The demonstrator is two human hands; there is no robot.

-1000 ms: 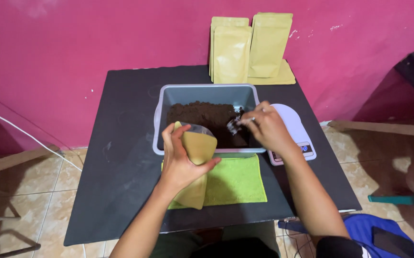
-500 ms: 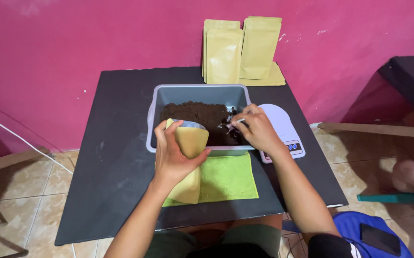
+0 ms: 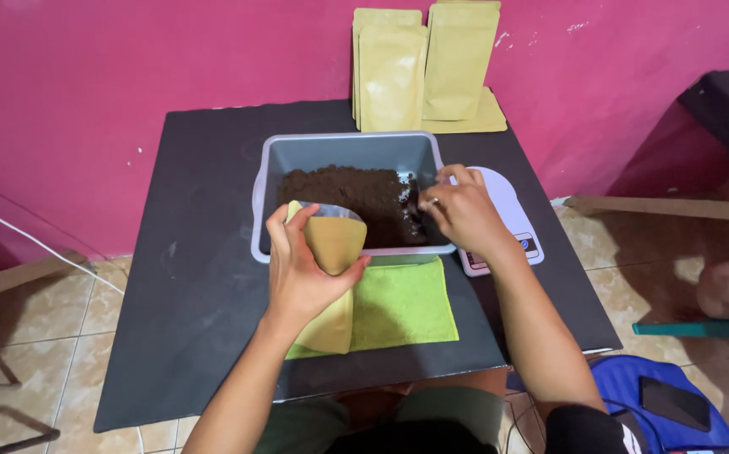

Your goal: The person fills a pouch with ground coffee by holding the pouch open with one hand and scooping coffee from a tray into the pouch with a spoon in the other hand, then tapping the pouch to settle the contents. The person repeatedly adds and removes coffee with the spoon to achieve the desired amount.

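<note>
My left hand point(image 3: 301, 273) grips an open tan pouch point(image 3: 331, 252), held upright at the near rim of a grey tub point(image 3: 264, 181). The tub holds dark brown powder point(image 3: 343, 189). Inside the tub's right side, my right hand point(image 3: 461, 210) is closed around a small scoop that is mostly hidden by the fingers. A green cloth point(image 3: 398, 303) lies on the black table point(image 3: 196, 277) just in front of the tub, under the pouch.
A white kitchen scale point(image 3: 512, 227) sits right of the tub, partly under my right wrist. Several tan pouches point(image 3: 423, 67) lean on the pink wall at the table's back. A blue bag with a phone point(image 3: 676, 403) lies on the tiled floor at the lower right.
The view has shifted a little. My right hand has sunk slightly into the tub's right side; my left hand keeps the pouch at the near rim.
</note>
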